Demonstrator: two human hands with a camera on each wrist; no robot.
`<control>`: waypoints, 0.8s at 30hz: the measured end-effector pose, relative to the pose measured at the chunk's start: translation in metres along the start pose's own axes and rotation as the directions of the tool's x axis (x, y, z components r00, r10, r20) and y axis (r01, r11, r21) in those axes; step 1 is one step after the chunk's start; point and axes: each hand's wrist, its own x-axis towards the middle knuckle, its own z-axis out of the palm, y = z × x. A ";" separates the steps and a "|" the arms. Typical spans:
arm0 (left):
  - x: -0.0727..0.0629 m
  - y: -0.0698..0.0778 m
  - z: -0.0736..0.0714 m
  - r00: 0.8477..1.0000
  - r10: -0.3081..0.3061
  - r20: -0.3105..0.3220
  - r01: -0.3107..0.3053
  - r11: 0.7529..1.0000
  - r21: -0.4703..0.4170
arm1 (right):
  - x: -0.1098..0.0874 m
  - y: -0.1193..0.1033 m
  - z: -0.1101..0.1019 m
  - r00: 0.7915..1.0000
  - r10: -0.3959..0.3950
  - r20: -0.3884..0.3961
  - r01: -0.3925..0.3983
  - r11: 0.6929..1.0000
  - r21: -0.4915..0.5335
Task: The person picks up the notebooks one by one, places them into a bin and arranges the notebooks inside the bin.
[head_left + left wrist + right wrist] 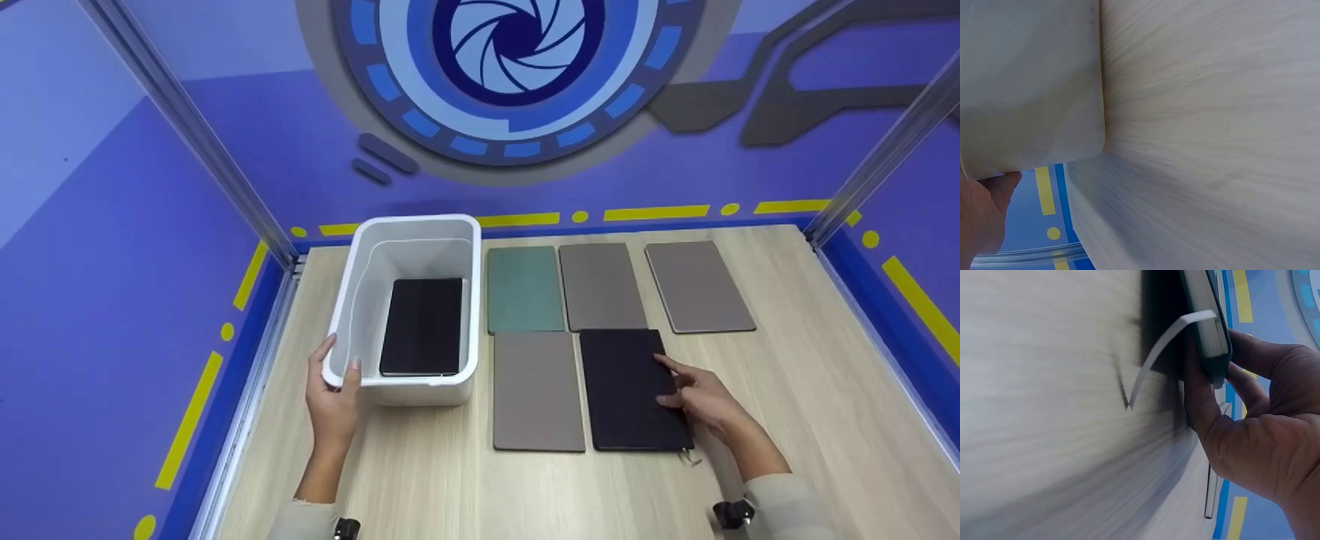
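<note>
In the head view my left hand [332, 405] grips the near left corner of a white plastic bin [420, 394], thumb over the rim. The left wrist view shows the hand [982, 219] at the bin's outer wall [1027, 101]. A black notebook [424, 326] lies inside the bin. My right hand [705, 401] pinches the right edge of another black notebook [626, 390]. In the right wrist view that notebook [1207, 332] is tilted, its edge held between the fingers of the hand [1264, 422], raised off the table there. A pale ribbon [1157, 354] hangs from it.
A grey-brown notebook [538, 394] lies left of the held one. Behind are a green notebook [525, 289], a grey-brown notebook [602, 285] and another grey-brown one [700, 285]. Blue-purple panels [247, 135] wall the wooden table [525, 495] at back and sides.
</note>
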 end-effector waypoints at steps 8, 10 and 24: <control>0.001 0.001 0.000 1.000 0.015 -0.001 -0.015 1.000 0.013 | -0.001 0.002 0.001 1.000 -0.007 0.008 0.007 0.999 0.034; 0.001 0.002 0.000 1.000 0.020 -0.003 -0.020 1.000 0.013 | -0.001 0.002 0.001 1.000 -0.011 0.018 0.010 0.999 0.034; 0.000 0.001 0.000 1.000 -0.002 0.002 0.002 1.000 -0.001 | 0.000 0.003 -0.002 1.000 0.010 0.025 -0.011 0.999 0.044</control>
